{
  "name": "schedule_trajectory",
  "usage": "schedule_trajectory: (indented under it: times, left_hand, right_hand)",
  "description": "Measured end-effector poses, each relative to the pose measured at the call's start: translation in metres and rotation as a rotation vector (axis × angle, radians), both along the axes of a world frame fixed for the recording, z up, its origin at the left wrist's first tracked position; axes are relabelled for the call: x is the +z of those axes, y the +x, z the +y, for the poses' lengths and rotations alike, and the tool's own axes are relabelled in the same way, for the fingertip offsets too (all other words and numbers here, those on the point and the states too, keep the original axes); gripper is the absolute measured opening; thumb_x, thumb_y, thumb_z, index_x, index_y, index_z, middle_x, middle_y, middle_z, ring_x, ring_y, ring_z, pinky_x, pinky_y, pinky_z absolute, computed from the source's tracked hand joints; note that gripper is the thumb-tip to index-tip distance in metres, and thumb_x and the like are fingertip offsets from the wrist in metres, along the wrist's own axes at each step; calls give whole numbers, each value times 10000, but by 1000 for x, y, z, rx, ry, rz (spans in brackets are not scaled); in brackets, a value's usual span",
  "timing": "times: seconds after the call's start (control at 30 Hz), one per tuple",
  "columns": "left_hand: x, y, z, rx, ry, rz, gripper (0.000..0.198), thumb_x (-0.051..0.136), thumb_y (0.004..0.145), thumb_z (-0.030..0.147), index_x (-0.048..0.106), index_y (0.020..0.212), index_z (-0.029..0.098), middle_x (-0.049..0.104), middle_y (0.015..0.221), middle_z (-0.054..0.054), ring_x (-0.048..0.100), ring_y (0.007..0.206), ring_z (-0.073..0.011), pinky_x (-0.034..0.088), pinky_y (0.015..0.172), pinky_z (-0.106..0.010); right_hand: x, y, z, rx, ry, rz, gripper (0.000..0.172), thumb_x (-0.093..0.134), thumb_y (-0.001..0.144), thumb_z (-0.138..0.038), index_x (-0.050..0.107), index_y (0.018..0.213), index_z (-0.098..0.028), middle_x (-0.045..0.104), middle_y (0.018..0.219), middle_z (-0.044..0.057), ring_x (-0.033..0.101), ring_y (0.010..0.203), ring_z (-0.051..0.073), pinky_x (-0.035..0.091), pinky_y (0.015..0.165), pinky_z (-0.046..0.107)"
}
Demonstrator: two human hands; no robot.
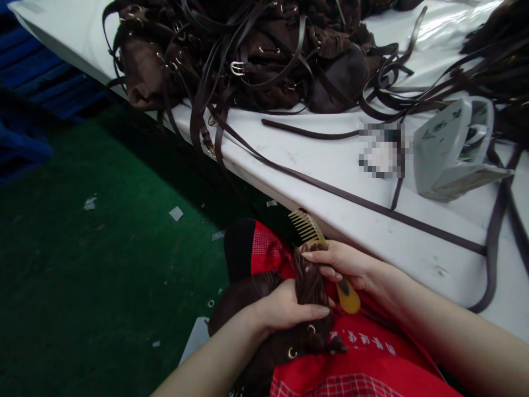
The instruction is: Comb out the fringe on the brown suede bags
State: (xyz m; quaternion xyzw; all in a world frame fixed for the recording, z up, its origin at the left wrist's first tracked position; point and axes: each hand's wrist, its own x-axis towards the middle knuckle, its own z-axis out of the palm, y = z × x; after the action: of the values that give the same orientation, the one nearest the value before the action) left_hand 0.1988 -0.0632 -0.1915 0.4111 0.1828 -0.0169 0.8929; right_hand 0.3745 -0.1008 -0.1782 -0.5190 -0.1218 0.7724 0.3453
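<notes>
A dark brown bag (281,355) with gold-coloured rings lies on my lap over a red apron. My left hand (285,309) is wrapped round a bundle of brown fringe (309,281) on it, thumb pressed on top. With my right hand (339,262) I hold a yellowish comb (349,298), its teeth pointing up and left past the fringe's upper end. The thumb and fingers of that hand also pinch the top of the fringe. Part of the comb's handle is hidden under my fingers.
Several brown bags (142,77) with straps and buckles are heaped along the white table (264,138). A long strap (343,193) runs across it. At right stands a pale plastic holder (444,143). Scraps dot the green floor (124,248); blue pallets (33,71) are at left.
</notes>
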Motion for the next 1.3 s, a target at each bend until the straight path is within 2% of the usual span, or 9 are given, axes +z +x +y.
schedule_trajectory:
  times: [0.1,0.17,0.3,0.43,0.53,0.77,0.97,1.13,1.3]
  left_hand:
    - [-4,-5,1,-80,-93,105,387,690,765,456,665,920,102,652,772,-62,611,690,-145,495,713,-282]
    - [-6,-11,4,-48,-114,148,411,639,793,500,653,764,90,633,735,-63,583,658,-130,469,671,-254]
    - [-12,-24,9,50,-167,158,421,621,805,507,634,733,93,627,743,-66,575,667,-129,444,667,-244]
    - [-15,-26,11,71,-191,131,402,650,783,489,639,736,90,624,735,-64,575,675,-134,443,697,-254]
    - [-10,-25,12,36,-223,93,375,692,731,456,656,720,83,628,722,-73,580,688,-151,452,727,-271]
    - [1,-19,1,14,-88,18,430,635,761,509,518,584,135,576,634,-51,537,620,-135,429,660,-266]
    - [-14,-14,-14,-3,178,219,542,436,831,673,456,633,169,471,566,16,433,548,-97,390,583,-248]
    - [-23,-15,-12,-137,301,235,419,451,886,536,506,733,150,509,656,2,446,586,-102,410,595,-248]
    - [-10,-10,-5,-224,457,32,214,599,815,354,561,755,153,564,729,-13,514,758,-153,448,815,-295]
  right_hand:
    - [-4,-3,9,113,76,-187,372,631,804,-517,579,838,-150,387,381,-102,250,329,43,222,378,181]
    - [-7,0,8,193,120,-515,402,591,815,-563,576,832,-162,484,460,-52,384,384,84,321,426,220]
    - [2,14,-14,274,271,-1112,319,452,916,-475,562,926,-176,668,821,89,624,749,210,457,711,311]
    - [30,9,-39,555,471,-1031,330,316,981,-441,555,1030,-218,667,939,68,626,841,210,446,753,310]
    - [34,-10,-43,732,541,-1019,345,298,991,-444,559,971,-219,654,904,51,619,799,193,428,720,294]
    - [-3,-33,-28,864,566,-1271,340,298,996,-364,562,880,-183,641,834,82,614,657,183,390,589,283]
    - [-16,-32,-17,898,465,-1381,332,311,988,-360,583,949,-174,650,834,118,639,653,198,390,559,275]
    - [-33,-29,-15,890,395,-1333,379,286,990,-397,596,985,-180,672,829,121,657,699,216,412,598,289]
    - [-61,-10,-13,880,224,-1265,415,322,974,-402,656,972,-157,704,858,128,659,753,226,431,661,305]
